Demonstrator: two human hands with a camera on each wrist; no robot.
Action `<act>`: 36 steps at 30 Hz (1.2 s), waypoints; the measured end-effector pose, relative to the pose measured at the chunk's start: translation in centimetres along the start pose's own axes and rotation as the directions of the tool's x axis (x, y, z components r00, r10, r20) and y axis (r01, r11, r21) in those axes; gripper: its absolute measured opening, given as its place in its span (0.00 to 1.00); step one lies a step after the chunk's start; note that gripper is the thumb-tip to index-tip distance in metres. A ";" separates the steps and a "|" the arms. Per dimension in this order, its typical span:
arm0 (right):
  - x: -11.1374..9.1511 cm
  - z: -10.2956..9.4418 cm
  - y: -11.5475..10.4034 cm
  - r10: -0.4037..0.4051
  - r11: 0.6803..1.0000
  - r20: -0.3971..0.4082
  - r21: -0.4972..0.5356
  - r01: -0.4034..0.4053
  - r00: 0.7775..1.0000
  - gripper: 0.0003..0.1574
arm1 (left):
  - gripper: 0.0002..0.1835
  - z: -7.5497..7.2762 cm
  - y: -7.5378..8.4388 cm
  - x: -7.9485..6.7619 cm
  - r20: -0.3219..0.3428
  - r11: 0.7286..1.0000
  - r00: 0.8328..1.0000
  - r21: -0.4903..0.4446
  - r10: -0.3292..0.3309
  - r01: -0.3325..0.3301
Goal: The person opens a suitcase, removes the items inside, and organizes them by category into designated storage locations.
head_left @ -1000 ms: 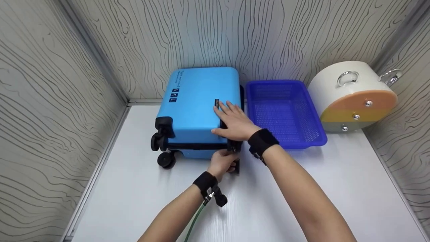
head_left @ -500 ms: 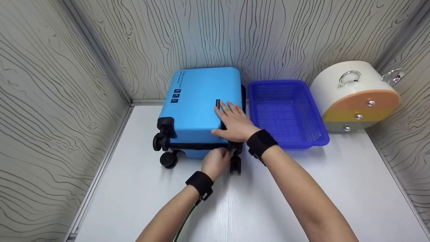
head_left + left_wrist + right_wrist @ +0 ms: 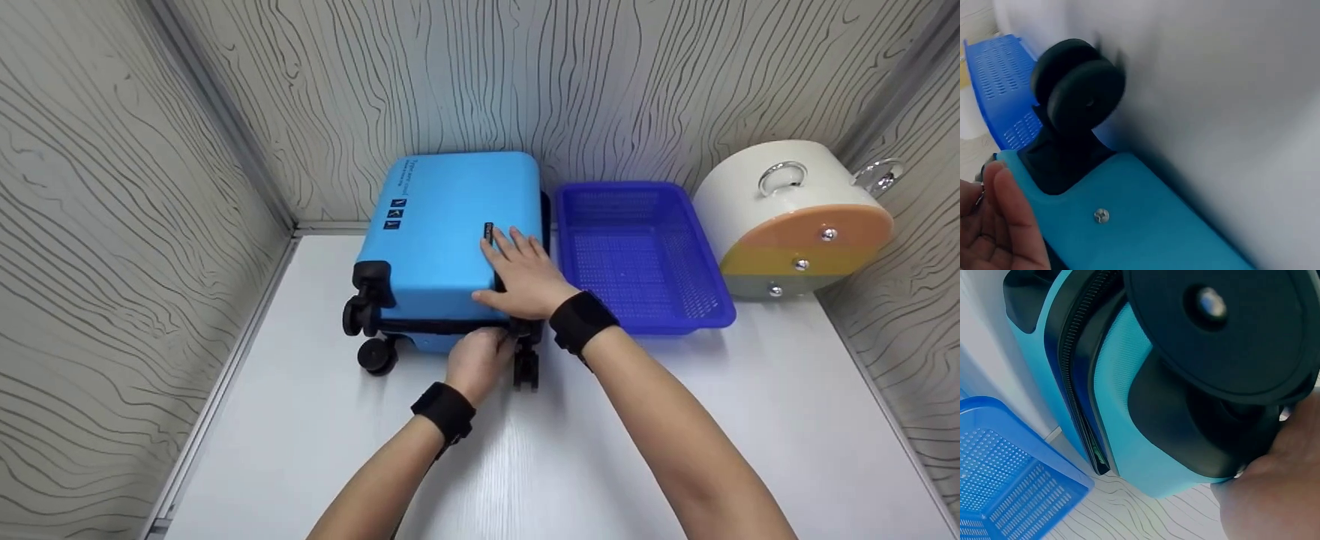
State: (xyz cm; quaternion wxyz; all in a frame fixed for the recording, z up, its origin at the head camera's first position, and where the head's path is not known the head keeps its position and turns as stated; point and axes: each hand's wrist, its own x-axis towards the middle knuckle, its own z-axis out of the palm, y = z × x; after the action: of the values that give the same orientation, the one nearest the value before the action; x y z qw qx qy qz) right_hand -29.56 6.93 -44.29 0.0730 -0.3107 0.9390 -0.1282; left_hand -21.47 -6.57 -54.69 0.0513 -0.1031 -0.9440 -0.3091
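Observation:
A blue suitcase (image 3: pixel 442 225) lies flat on the white table, its black wheels (image 3: pixel 377 356) toward me. My right hand (image 3: pixel 525 283) rests on its top near the right front corner, fingers spread and straight. Below it, my left hand (image 3: pixel 478 364) is at the suitcase's wheeled end, just left of the right-hand wheels (image 3: pixel 526 367). In the left wrist view, the curled fingers and thumb of that hand (image 3: pixel 1008 230) pinch a small metal zipper pull (image 3: pixel 981 196) by the seam; most of the pull is hidden. The zipper (image 3: pixel 1069 354) runs along the suitcase's side in the right wrist view.
A blue plastic basket (image 3: pixel 720 311) stands close to the suitcase's right side. Farther right is a white round-topped box (image 3: pixel 739 180) with coloured drawers and metal ring handles. Patterned wall panels (image 3: pixel 480 75) enclose the table at the back and sides.
My left hand has shifted left along the suitcase's front end, away from the right-hand wheels, and its wrist has turned. My right hand has stayed in place on top.

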 end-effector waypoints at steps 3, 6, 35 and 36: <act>0.1 0.3 0.2 -0.003 1.000 -0.005 -0.005 0.003 1.000 0.55 | 0.17 -0.2 -0.1 0.1 0.005 0.999 1.000 -0.035 -0.006 0.006; 0.2 0.5 0.3 -0.007 1.000 -0.014 -0.007 0.007 1.000 0.53 | 0.16 -0.4 -0.3 0.0 -0.001 1.000 1.000 -0.027 -0.001 0.001; 0.0 0.5 0.0 -0.012 1.000 -0.027 -0.022 0.011 1.000 0.51 | 0.15 -4.6 -8.8 -3.5 -0.215 0.990 0.976 0.131 -0.027 0.056; 0.0 0.5 0.0 -0.015 1.000 -0.027 -0.022 0.014 1.000 0.50 | 0.15 -4.8 -9.2 -3.7 -0.225 0.990 0.974 0.126 -0.030 0.060</act>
State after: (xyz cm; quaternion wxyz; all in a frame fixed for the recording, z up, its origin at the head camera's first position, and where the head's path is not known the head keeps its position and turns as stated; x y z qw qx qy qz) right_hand -29.47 6.78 -44.78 0.0561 -0.3166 0.9389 -0.1228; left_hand -19.76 -17.23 -56.72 0.1564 -0.0425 -0.9528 -0.2566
